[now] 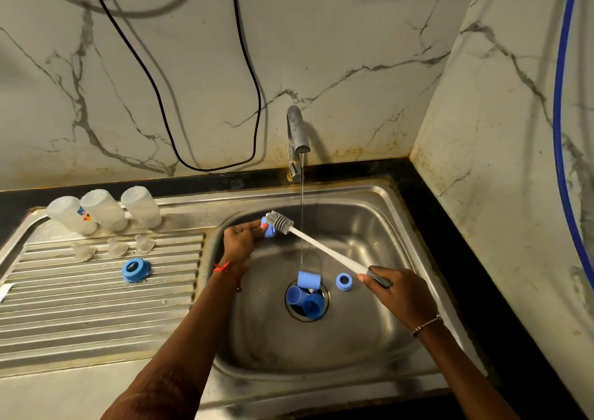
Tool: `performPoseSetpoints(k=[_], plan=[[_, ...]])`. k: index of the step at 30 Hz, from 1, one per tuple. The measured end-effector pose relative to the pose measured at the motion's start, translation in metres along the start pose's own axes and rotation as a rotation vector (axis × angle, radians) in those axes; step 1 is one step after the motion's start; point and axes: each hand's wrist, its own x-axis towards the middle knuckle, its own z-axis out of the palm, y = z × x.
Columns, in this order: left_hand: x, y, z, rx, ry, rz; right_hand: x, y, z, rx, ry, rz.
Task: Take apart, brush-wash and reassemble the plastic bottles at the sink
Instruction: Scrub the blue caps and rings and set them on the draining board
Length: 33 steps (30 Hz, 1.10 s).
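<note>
My left hand (241, 240) holds a small blue bottle ring (268, 230) over the left side of the steel sink basin (369, 223). My right hand (397, 294) grips the grey handle of a long white bottle brush (324, 249); its grey bristle head (279, 222) rests against the blue ring. Three clear plastic bottles (104, 210) stand upside down at the back of the drainboard. Three clear teats (117, 247) lie in front of them. Another blue ring (135, 270) sits on the drainboard.
Water runs from the tap (297, 130) into the basin. Three blue caps (305, 294) lie over the drain and a blue ring (344, 281) lies beside them. The ribbed drainboard (80, 307) stretches left. Black cables (193, 149) hang on the marble wall; a blue hose (561, 130) runs at right.
</note>
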Motion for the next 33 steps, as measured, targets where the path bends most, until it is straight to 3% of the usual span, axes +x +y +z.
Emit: performPoseSetpoints(k=[4, 11, 18, 23, 28, 33], plan=[[-0.001, 0.005, 0.004, -0.257, 0.004, -0.157, -0.003, -0.005, 0.001, 0.032, 0.019, -0.009], [-0.007, 0.012, 0.009, -0.544, 0.035, -0.260, -0.011, 0.010, 0.004, 0.047, -0.014, 0.020], [-0.018, 0.016, 0.021, -0.588, 0.015, -0.323, -0.003, 0.002, 0.008, 0.088, 0.020, 0.102], [-0.018, 0.021, 0.016, -0.574, 0.037, -0.279, -0.009, 0.015, 0.005, 0.051, -0.010, 0.049], [-0.020, 0.015, 0.023, -0.535, -0.001, -0.303, -0.005, 0.011, 0.010, 0.020, 0.068, 0.048], [-0.024, 0.019, 0.029, -0.553, 0.032, -0.316, -0.008, 0.001, 0.012, 0.139, 0.007, 0.024]])
